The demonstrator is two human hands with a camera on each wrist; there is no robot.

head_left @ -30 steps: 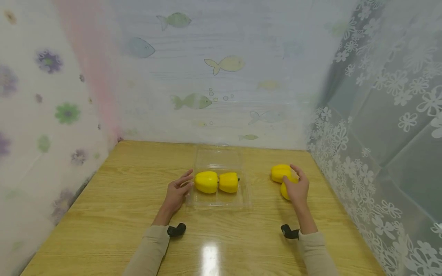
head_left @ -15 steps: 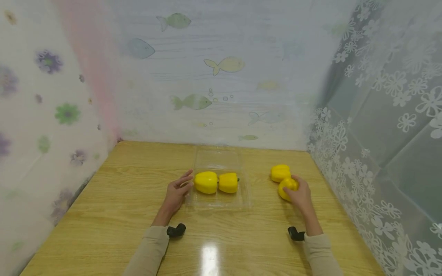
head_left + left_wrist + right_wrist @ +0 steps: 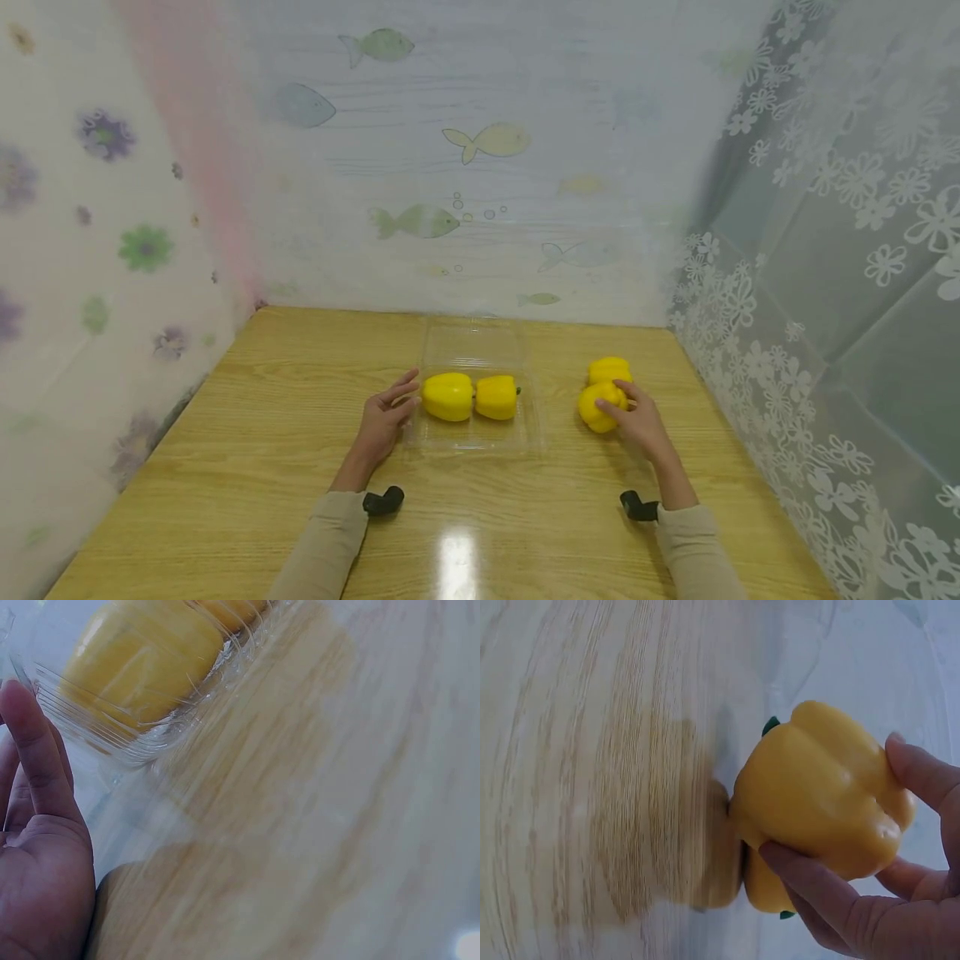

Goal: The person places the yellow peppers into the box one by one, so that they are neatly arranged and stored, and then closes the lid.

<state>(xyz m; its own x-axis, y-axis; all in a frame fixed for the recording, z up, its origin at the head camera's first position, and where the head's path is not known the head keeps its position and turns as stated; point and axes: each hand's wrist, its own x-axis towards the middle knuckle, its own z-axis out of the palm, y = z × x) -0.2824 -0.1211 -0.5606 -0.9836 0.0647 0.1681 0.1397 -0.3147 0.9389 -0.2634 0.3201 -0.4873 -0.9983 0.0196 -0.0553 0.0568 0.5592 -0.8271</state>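
Right hand: the right hand (image 3: pixel 639 423) grips a yellow bell pepper (image 3: pixel 598 407), fingers and thumb curled round it — held just in front of a second loose pepper (image 3: pixel 609 369) on the wooden table (image 3: pixel 247 467).
Left hand: the left hand (image 3: pixel 385 419) holds nothing, fingers straight and relaxed, resting against the left wall of the clear plastic clamshell tray (image 3: pixel 529 433).
Tray contents: two yellow peppers (image 3: pixel 469 396) side by side — touching.
Tray lid: open, lying behind the tray.

left hand (image 3: pixel 37 862) lies beside a clear tray (image 3: pixel 150 739) holding a yellow pepper (image 3: pixel 142 664).
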